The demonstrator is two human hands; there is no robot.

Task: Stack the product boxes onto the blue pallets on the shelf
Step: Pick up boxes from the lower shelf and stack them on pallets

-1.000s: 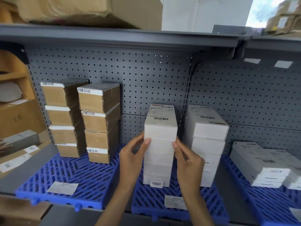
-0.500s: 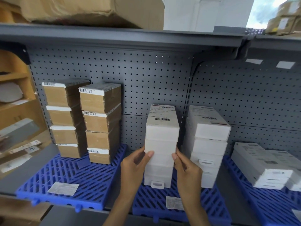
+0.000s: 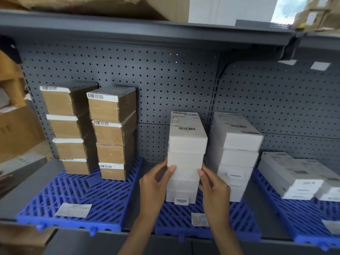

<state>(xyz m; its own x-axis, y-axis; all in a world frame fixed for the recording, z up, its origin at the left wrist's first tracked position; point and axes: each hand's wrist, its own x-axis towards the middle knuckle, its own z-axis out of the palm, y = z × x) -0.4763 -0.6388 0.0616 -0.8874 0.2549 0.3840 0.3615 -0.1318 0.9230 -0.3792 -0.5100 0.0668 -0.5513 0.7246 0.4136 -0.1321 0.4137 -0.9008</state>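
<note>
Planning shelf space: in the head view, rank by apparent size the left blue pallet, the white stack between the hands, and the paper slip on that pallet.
1. left blue pallet
2. white stack
3. paper slip, smallest though near the camera

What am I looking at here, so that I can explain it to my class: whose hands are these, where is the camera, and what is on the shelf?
There is no machine here: a person works with two bare hands. The single picture comes from a wide-angle camera worn on the person's head, looking forward and down, so the arms enter from below. The left hand and right hand hold the stack of white cardboard boxes from either side, thumbs on its front. It stands on the middle blue plastic pallet beside a second white stack. The left blue pallet bears two stacks of brown cardboard boxes, and the right blue pallet bears flat white boxes. Behind is a grey perforated metal back panel.
</note>
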